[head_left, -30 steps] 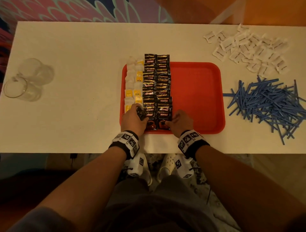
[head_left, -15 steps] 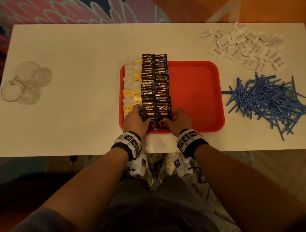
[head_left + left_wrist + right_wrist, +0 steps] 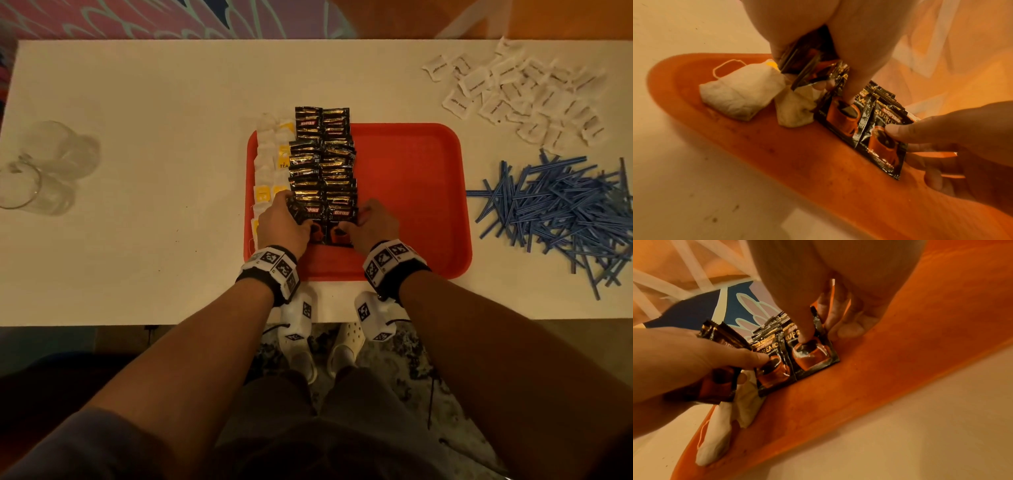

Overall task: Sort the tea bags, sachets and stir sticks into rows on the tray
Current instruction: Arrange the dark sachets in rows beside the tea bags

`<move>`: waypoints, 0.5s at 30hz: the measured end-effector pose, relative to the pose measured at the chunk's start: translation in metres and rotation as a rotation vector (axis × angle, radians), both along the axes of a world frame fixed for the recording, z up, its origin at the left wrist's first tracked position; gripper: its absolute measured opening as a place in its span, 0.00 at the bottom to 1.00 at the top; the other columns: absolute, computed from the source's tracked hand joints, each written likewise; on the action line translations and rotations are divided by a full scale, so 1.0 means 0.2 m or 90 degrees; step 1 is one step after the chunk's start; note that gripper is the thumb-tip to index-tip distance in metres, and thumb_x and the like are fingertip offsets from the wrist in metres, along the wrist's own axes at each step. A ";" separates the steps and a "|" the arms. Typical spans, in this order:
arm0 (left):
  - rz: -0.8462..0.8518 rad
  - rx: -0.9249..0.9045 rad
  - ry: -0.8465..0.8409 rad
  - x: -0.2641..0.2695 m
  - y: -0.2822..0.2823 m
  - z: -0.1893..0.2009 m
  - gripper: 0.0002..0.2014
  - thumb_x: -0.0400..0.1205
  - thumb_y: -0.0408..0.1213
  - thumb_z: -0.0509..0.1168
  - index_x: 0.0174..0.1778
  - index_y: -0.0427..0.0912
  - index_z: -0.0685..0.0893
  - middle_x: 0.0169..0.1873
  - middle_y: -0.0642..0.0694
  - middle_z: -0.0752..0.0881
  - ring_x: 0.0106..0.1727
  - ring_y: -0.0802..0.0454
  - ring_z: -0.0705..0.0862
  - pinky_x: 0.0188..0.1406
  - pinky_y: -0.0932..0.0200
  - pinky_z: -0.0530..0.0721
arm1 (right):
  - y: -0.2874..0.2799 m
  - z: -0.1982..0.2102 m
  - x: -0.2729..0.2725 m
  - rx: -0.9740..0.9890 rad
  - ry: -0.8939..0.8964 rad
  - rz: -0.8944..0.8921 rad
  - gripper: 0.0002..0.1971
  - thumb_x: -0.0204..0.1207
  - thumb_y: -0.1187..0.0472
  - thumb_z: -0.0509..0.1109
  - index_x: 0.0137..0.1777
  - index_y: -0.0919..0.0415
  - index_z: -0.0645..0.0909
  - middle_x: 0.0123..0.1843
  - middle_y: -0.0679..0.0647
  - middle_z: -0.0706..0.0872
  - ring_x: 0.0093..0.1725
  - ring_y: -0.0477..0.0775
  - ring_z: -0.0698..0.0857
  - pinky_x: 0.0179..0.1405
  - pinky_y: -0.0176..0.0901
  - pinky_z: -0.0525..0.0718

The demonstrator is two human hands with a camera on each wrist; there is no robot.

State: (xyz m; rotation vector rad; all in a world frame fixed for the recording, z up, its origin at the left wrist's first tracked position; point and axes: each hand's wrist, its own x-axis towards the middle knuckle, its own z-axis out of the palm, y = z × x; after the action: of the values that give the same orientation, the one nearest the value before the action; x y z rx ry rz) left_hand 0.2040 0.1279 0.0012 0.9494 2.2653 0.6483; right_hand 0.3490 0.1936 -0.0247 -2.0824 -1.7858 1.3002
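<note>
On the red tray (image 3: 411,192), tea bags (image 3: 270,161) fill the left column, with two rows of black coffee sachets (image 3: 322,161) beside them. My left hand (image 3: 281,222) grips a few spare coffee sachets (image 3: 805,65) in its fingers while its thumb presses the nearest sachet of the left row (image 3: 842,123). My right hand (image 3: 371,226) pinches the nearest sachet of the right row (image 3: 813,356), thumb on top, curled fingers against its right edge. Blue stir sticks (image 3: 561,209) and white sachets (image 3: 520,92) lie in heaps on the table, right of the tray.
Clear glasses (image 3: 44,164) lie on their sides at the table's left edge. The tray's right half is bare red plastic. The sachet rows overhang the tray's far rim. A tea bag (image 3: 740,95) sits by the tray's near left corner.
Both hands have slid the nearest sachets away from the tray's front rim, closing up the two rows. The left hand still holds its spare sachets.
</note>
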 end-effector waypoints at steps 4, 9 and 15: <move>0.008 0.004 -0.014 -0.01 0.01 0.00 0.29 0.77 0.39 0.77 0.74 0.45 0.76 0.61 0.41 0.87 0.62 0.42 0.86 0.62 0.47 0.86 | 0.02 0.01 -0.01 -0.011 0.002 0.004 0.21 0.70 0.51 0.81 0.58 0.54 0.77 0.51 0.52 0.86 0.44 0.48 0.83 0.27 0.31 0.70; 0.031 0.010 -0.040 -0.03 -0.04 0.01 0.30 0.79 0.41 0.76 0.76 0.45 0.74 0.65 0.41 0.85 0.66 0.44 0.83 0.64 0.56 0.81 | 0.00 0.04 0.02 -0.031 0.015 0.016 0.26 0.70 0.48 0.80 0.63 0.54 0.76 0.55 0.52 0.86 0.51 0.51 0.84 0.30 0.30 0.72; 0.107 0.056 -0.058 -0.12 0.00 0.05 0.25 0.84 0.41 0.67 0.78 0.48 0.74 0.69 0.42 0.84 0.70 0.42 0.81 0.71 0.53 0.78 | 0.07 0.10 0.05 -0.056 0.038 0.003 0.28 0.76 0.50 0.74 0.73 0.55 0.72 0.67 0.54 0.82 0.64 0.57 0.82 0.58 0.49 0.83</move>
State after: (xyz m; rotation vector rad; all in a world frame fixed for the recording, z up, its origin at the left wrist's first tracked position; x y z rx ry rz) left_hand 0.1809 0.1270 0.0115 0.7600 2.2671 0.8528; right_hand 0.3581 0.2070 -0.0038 -2.0610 -1.7411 1.4513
